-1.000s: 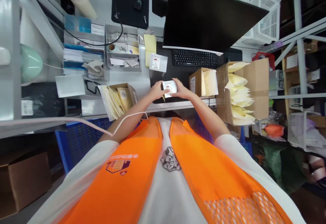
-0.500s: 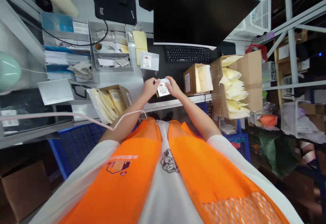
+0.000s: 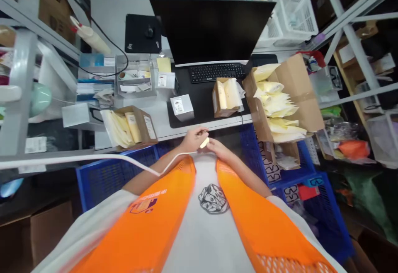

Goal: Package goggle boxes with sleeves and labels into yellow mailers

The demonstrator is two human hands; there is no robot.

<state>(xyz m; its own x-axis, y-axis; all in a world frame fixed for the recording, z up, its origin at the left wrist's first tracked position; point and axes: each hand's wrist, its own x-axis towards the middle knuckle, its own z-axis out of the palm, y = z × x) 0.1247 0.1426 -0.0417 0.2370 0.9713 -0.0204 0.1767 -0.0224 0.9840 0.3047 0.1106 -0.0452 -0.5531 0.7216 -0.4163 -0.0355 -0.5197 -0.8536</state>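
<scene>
My left hand (image 3: 194, 138) and my right hand (image 3: 218, 148) meet just past the table's front edge, close to my body. Between them is a small pale yellow piece (image 3: 204, 142), too small to name exactly. The left fingers are curled at its upper side; the right fingers close in from the other side. Beyond my hands, a white box with a printed label (image 3: 182, 107) sits on the black desk mat (image 3: 203, 115), touched by neither hand. A second labelled white box (image 3: 167, 80) is farther back on the left.
A carton of yellow envelopes (image 3: 143, 130) is at the left, with a larger one (image 3: 248, 84) at the right and a small box (image 3: 222, 109) between. A monitor (image 3: 214, 30) and keyboard (image 3: 216, 72) stand behind. A white cable (image 3: 124, 161) crosses near my left forearm.
The labelled white box has left my hands and now sits on the mat. Both hands have drawn back toward my body, with the small yellow piece between them. My view has shifted.
</scene>
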